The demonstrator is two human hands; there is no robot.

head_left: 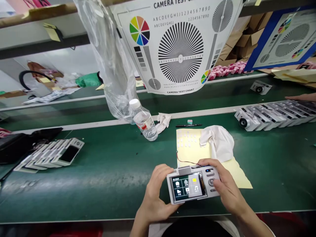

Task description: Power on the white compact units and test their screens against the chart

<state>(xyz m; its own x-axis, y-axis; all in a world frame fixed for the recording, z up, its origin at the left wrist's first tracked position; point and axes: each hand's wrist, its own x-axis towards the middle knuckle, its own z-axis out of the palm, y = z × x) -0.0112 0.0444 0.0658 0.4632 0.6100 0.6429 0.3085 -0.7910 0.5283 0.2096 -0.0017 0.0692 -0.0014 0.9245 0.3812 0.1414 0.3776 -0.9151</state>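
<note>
Both of my hands hold a white compact camera (192, 184) level above the green bench, with its back facing me. Its screen (188, 187) is lit and shows a menu of icons. My left hand (158, 191) grips the left end, and my right hand (225, 184) wraps the right end, near the round dial and buttons. A thin red wire (186, 161) curves from the camera's top edge over a pale yellow paper sheet (190, 144). Small white pads lie on that sheet, and a crumpled white cloth (218, 143) partly covers it.
A long row of white cameras (274, 115) lies at right, touched at its far end by a co-worker's hand (302, 97). Stacked camera bodies (51, 154) lie at left. Ahead stand a water bottle (144, 121), a black pen (188, 125) and a hanging camera test chart (180, 46).
</note>
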